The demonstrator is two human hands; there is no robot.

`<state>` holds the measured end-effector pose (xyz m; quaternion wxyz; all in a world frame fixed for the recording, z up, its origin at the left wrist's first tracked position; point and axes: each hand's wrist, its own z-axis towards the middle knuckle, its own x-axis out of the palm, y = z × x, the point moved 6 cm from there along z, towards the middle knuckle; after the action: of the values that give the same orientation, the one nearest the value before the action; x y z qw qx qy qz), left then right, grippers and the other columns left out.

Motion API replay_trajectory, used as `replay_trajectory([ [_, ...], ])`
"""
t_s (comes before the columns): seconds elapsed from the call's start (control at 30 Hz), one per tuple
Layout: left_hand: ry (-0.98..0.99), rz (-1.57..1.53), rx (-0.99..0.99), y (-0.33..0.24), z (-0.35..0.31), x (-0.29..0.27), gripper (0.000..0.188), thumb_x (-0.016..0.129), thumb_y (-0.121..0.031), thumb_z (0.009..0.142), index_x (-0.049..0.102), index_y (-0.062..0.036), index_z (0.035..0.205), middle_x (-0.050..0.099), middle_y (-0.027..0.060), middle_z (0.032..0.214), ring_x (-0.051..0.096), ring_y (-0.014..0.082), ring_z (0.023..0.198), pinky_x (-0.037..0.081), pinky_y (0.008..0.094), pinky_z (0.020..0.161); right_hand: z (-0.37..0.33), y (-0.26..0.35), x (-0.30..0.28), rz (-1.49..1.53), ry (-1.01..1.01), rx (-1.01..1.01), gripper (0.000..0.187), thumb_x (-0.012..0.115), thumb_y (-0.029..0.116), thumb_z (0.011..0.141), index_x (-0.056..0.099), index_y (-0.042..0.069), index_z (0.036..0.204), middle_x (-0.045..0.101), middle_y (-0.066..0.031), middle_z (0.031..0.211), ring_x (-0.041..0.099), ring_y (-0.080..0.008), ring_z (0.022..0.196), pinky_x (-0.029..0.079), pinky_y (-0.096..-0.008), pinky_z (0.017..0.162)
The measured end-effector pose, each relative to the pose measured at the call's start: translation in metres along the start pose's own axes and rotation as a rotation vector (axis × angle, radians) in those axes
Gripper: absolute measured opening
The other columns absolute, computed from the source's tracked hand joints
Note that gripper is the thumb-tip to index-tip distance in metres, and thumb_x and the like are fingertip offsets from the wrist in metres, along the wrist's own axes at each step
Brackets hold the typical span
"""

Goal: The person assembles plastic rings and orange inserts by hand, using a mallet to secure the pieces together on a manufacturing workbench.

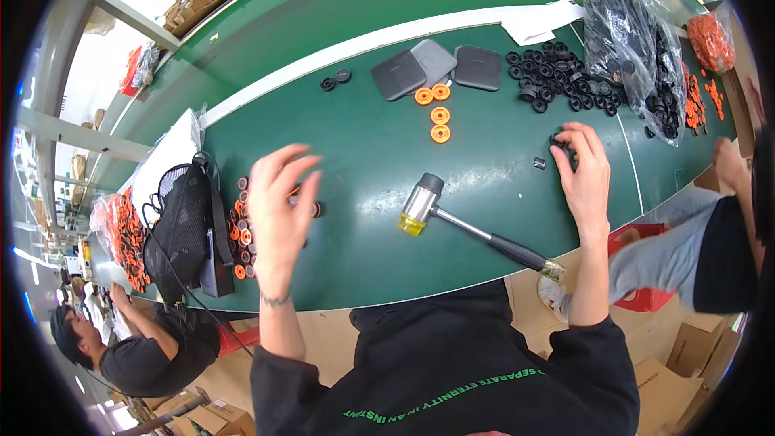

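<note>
My left hand (282,198) hovers over the left part of the green table (355,258), its fingers apart and holding nothing. Partly behind it lies a cluster of small orange and black round pieces (242,234). On the other side, my right hand (583,169) has its thumb and fingers closed round a small black wheel-like piece (557,140), mostly hidden by the fingers. A tiny black piece (539,163) lies just left of that hand. Between my hands rests a mallet (424,202) with a yellow face, its dark grip pointing toward me. Several orange rings (440,115) lie beyond it.
Grey square pads (478,69) sit at the back, beside a heap of black wheel pieces (549,73) and a clear bag of black parts (634,48). A black mesh bag (182,226) stands at the left edge. Co-workers sit at left (153,347) and right (686,250).
</note>
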<state>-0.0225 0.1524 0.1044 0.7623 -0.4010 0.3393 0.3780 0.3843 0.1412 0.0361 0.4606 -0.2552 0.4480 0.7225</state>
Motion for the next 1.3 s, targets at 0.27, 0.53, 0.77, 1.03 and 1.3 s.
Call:
replay_trajectory([
  [0.27, 0.26, -0.029, 0.441, -0.055, 0.088, 0.117, 0.038, 0.07, 0.0, 0.086, 0.065, -0.0061, 0.123, 0.063, 0.0065, 0.132, 0.06, 0.0295, 0.119, 0.05, 0.0404, 0.105, -0.015, 0.018, -0.007, 0.347, -0.046, 0.125, 0.041, 0.073, -0.008, 0.082, 0.072, 0.003, 0.121, 0.065, -0.0091, 0.108, 0.067, -0.0181, 0.087, 0.056, -0.031, 0.076],
  [0.53, 0.231, 0.007, 0.367, -0.04, 0.081, 0.131, 0.021, 0.06, -0.009, 0.089, 0.068, -0.002, 0.108, 0.066, 0.0141, 0.113, 0.062, 0.0342, 0.116, 0.054, 0.042, 0.098, -0.039, 0.024, -0.011, 0.488, -0.043, 0.188, 0.031, 0.066, -0.011, 0.085, 0.074, 0.0, 0.113, 0.06, -0.0106, 0.116, 0.064, -0.0226, 0.106, 0.055, -0.0315, 0.09],
  [0.77, 0.11, -0.317, 0.218, -0.036, 0.05, 0.095, 0.019, 0.074, -0.012, 0.084, 0.073, -0.003, 0.101, 0.067, 0.0164, 0.095, 0.068, 0.0366, 0.094, 0.056, 0.0471, 0.084, -0.053, 0.0, 0.007, 0.2, 0.107, 0.034, 0.011, 0.069, -0.004, 0.091, 0.067, -0.003, 0.102, 0.068, -0.0158, 0.122, 0.065, -0.0314, 0.115, 0.047, -0.039, 0.105],
  [1.03, 0.06, -1.103, -0.207, -0.043, -0.057, 0.043, 0.027, 0.071, -0.006, 0.095, 0.073, -0.0009, 0.122, 0.065, 0.0114, 0.118, 0.068, 0.0242, 0.107, 0.059, 0.036, 0.09, -0.047, -0.017, 0.012, 0.21, 0.305, 0.182, 0.014, 0.064, 0.003, 0.101, 0.065, -0.004, 0.113, 0.067, -0.0106, 0.132, 0.064, -0.022, 0.114, 0.048, -0.0321, 0.099],
  [1.3, 0.186, -1.846, -0.652, -0.035, -0.109, 0.077, 0.039, 0.065, -0.007, 0.102, 0.061, 0.0031, 0.14, 0.064, 0.0162, 0.136, 0.066, 0.0239, 0.12, 0.057, 0.039, 0.101, -0.04, 0.087, -0.02, 0.389, 0.103, 0.128, 0.037, 0.063, -0.007, 0.095, 0.067, -0.004, 0.131, 0.064, -0.0151, 0.132, 0.063, -0.0236, 0.116, 0.052, -0.035, 0.099],
])
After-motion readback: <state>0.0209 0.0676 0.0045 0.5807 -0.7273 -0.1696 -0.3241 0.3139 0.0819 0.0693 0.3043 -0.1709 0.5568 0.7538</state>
